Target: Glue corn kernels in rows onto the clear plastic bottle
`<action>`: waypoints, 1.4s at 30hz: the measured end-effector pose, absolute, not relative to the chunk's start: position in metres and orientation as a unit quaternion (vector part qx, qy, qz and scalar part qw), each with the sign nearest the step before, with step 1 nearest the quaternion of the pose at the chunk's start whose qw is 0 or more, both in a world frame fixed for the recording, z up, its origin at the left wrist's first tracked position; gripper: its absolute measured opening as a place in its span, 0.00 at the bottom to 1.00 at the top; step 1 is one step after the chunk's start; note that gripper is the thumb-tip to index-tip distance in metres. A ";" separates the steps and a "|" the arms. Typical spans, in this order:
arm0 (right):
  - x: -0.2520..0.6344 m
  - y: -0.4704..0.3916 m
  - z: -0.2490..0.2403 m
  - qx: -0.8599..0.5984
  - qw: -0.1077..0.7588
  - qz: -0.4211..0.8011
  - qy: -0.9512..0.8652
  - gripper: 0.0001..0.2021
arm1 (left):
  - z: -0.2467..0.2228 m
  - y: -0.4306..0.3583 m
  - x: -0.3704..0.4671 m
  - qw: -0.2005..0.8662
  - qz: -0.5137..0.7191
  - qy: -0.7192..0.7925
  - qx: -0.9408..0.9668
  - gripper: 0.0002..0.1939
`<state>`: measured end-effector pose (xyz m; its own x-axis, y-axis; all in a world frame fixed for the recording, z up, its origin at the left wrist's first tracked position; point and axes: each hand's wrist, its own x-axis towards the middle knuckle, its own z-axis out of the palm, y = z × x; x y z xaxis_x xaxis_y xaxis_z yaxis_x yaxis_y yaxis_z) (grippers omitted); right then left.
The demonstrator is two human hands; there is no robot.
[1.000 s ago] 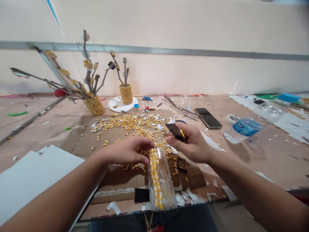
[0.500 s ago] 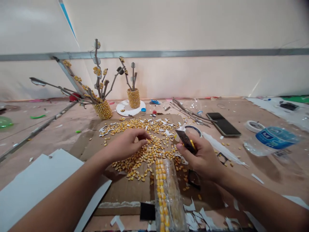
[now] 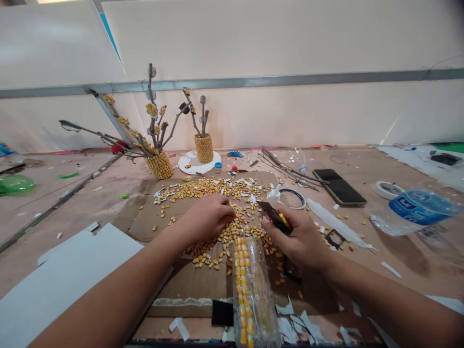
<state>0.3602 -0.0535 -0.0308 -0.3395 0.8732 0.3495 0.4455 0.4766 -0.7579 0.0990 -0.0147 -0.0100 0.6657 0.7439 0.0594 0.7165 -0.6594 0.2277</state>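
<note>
My left hand (image 3: 210,217) rests over a heap of loose corn kernels (image 3: 246,223), its fingers curled together and their tips down among the kernels. What they pinch, if anything, is hidden. My right hand (image 3: 299,237) grips a black and yellow utility knife (image 3: 274,216), its dark front end pointing up and left above the heap. Between my forearms a clear tube-shaped piece (image 3: 259,290) lies lengthwise toward me, with two rows of kernels stuck along its left side and a glossy coat beside them. Brown cardboard (image 3: 195,285) lies under the heap.
Two kernel-covered pots (image 3: 159,164) with twigs stand at the back, one on a white disc (image 3: 186,163). To the right are a phone (image 3: 339,186), tape rolls (image 3: 388,189), loose twigs (image 3: 286,166) and a plastic bottle (image 3: 416,209). White board (image 3: 72,285) lies left; paper scraps (image 3: 306,328) lie in front.
My left hand has moved slightly right and its fingers have closed down into the kernels. The knife in my right hand has dipped a little. The whole view has shifted slightly.
</note>
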 end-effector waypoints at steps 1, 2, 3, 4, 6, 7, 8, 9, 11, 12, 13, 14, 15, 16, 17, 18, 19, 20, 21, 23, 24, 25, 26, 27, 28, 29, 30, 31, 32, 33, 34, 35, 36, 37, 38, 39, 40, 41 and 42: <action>0.361 -0.054 -0.031 -0.429 0.384 0.279 -0.769 0.18 | -0.010 -0.015 0.099 0.091 0.073 0.398 0.910 0.11; 0.361 -0.054 -0.031 -0.426 0.387 0.277 -0.769 0.18 | -0.010 -0.015 0.100 0.088 0.073 0.393 0.912 0.10; 0.362 -0.054 -0.030 -0.423 0.389 0.276 -0.770 0.18 | -0.010 -0.015 0.101 0.084 0.073 0.389 0.915 0.10; 0.362 -0.055 -0.029 -0.419 0.392 0.275 -0.771 0.18 | -0.010 -0.015 0.102 0.080 0.072 0.383 0.917 0.10; 0.362 -0.056 -0.027 -0.412 0.394 0.275 -0.774 0.17 | -0.009 -0.017 0.104 0.072 0.065 0.374 0.922 0.10; 0.361 -0.056 -0.026 -0.410 0.393 0.276 -0.775 0.16 | -0.009 -0.017 0.105 0.068 0.060 0.371 0.924 0.10; 0.361 -0.057 -0.025 -0.409 0.391 0.277 -0.777 0.16 | -0.009 -0.018 0.106 0.066 0.055 0.370 0.925 0.10; 0.361 -0.057 -0.024 -0.408 0.388 0.278 -0.778 0.16 | -0.009 -0.019 0.107 0.065 0.051 0.369 0.926 0.10; 0.361 -0.058 -0.023 -0.408 0.384 0.278 -0.780 0.16 | -0.008 -0.019 0.108 0.063 0.047 0.370 0.926 0.11; 0.361 -0.058 -0.023 -0.408 0.383 0.277 -0.781 0.17 | -0.008 -0.019 0.109 0.061 0.045 0.369 0.926 0.11; 0.361 -0.058 -0.023 -0.408 0.383 0.277 -0.781 0.17 | -0.008 -0.019 0.109 0.057 0.044 0.367 0.927 0.12; 0.361 -0.058 -0.023 -0.408 0.384 0.276 -0.781 0.16 | -0.007 -0.019 0.110 0.053 0.043 0.366 0.928 0.12; 0.362 -0.058 -0.024 -0.407 0.385 0.276 -0.781 0.16 | -0.007 -0.019 0.110 0.050 0.041 0.364 0.929 0.12; 0.362 -0.058 -0.024 -0.406 0.386 0.275 -0.782 0.16 | -0.007 -0.020 0.111 0.050 0.039 0.363 0.930 0.12; 0.362 -0.058 -0.025 -0.404 0.388 0.273 -0.782 0.16 | -0.007 -0.020 0.112 0.052 0.037 0.363 0.930 0.11; 0.363 -0.058 -0.025 -0.403 0.391 0.271 -0.782 0.16 | -0.007 -0.020 0.113 0.058 0.037 0.366 0.928 0.11; 0.363 -0.058 -0.026 -0.401 0.393 0.268 -0.783 0.16 | -0.008 -0.019 0.114 0.066 0.038 0.371 0.926 0.11; 0.363 -0.057 -0.026 -0.399 0.396 0.265 -0.783 0.16 | -0.009 -0.019 0.115 0.077 0.040 0.376 0.922 0.11; 0.363 -0.057 -0.027 -0.398 0.398 0.263 -0.784 0.16 | -0.010 -0.019 0.116 0.088 0.042 0.383 0.918 0.11; 0.363 -0.057 -0.027 -0.394 0.398 0.262 -0.786 0.16 | -0.012 -0.018 0.118 0.108 0.051 0.401 0.908 0.11; 0.363 -0.056 -0.027 -0.394 0.397 0.263 -0.786 0.16 | -0.012 -0.017 0.118 0.117 0.058 0.409 0.903 0.10; 0.363 -0.056 -0.027 -0.394 0.398 0.263 -0.786 0.16 | -0.012 -0.017 0.117 0.124 0.068 0.418 0.897 0.10; 0.363 -0.056 -0.027 -0.395 0.399 0.263 -0.785 0.16 | -0.011 -0.017 0.117 0.133 0.081 0.429 0.890 0.09; 0.363 -0.056 -0.026 -0.396 0.402 0.263 -0.783 0.16 | -0.009 -0.018 0.116 0.143 0.095 0.442 0.880 0.09; 0.363 -0.056 -0.026 -0.397 0.404 0.263 -0.781 0.16 | -0.006 -0.019 0.115 0.149 0.109 0.454 0.872 0.10; 0.363 -0.056 -0.025 -0.397 0.407 0.263 -0.780 0.16 | -0.003 -0.020 0.114 0.162 0.125 0.468 0.860 0.11; 0.363 -0.056 -0.025 -0.396 0.410 0.261 -0.779 0.16 | 0.000 -0.021 0.113 0.189 0.147 0.483 0.842 0.12; 0.363 -0.056 -0.024 -0.395 0.413 0.258 -0.779 0.16 | 0.003 -0.023 0.113 0.230 0.177 0.498 0.817 0.12; 0.363 -0.056 -0.024 -0.393 0.416 0.255 -0.779 0.16 | 0.006 -0.024 0.112 0.281 0.214 0.509 0.785 0.11; 0.363 -0.055 -0.024 -0.391 0.418 0.252 -0.780 0.16 | 0.008 -0.026 0.112 0.336 0.255 0.515 0.747 0.10; 0.362 -0.055 -0.023 -0.389 0.420 0.250 -0.780 0.16 | 0.010 -0.027 0.111 0.388 0.291 0.514 0.708 0.08; 0.362 -0.054 -0.023 -0.388 0.421 0.249 -0.781 0.16 | 0.011 -0.029 0.111 0.431 0.320 0.509 0.673 0.08; 0.362 -0.054 -0.023 -0.386 0.422 0.249 -0.782 0.16 | 0.010 -0.030 0.110 0.462 0.337 0.503 0.648 0.08; 0.362 -0.053 -0.023 -0.384 0.423 0.248 -0.782 0.16 | 0.010 -0.031 0.110 0.489 0.348 0.497 0.627 0.09; 0.362 -0.053 -0.023 -0.383 0.425 0.245 -0.783 0.16 | 0.009 -0.032 0.109 0.516 0.357 0.487 0.608 0.10; 0.361 -0.053 -0.022 -0.381 0.426 0.242 -0.784 0.16 | 0.008 -0.033 0.108 0.543 0.364 0.475 0.589 0.12; 0.361 -0.053 -0.022 -0.379 0.428 0.239 -0.785 0.16 | 0.007 -0.034 0.108 0.569 0.373 0.461 0.570 0.14; 0.361 -0.053 -0.022 -0.378 0.429 0.235 -0.786 0.16 | 0.007 -0.035 0.107 0.593 0.381 0.446 0.552 0.15; 0.361 -0.053 -0.021 -0.376 0.430 0.231 -0.787 0.16 | 0.007 -0.036 0.107 0.615 0.387 0.433 0.534 0.17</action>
<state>0.3609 -0.0534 -0.0211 -0.3461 0.7917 0.5034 0.3935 0.6096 -0.6881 0.1070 -0.0364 0.0071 0.3266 0.9377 -0.1184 -0.0134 0.1298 0.9914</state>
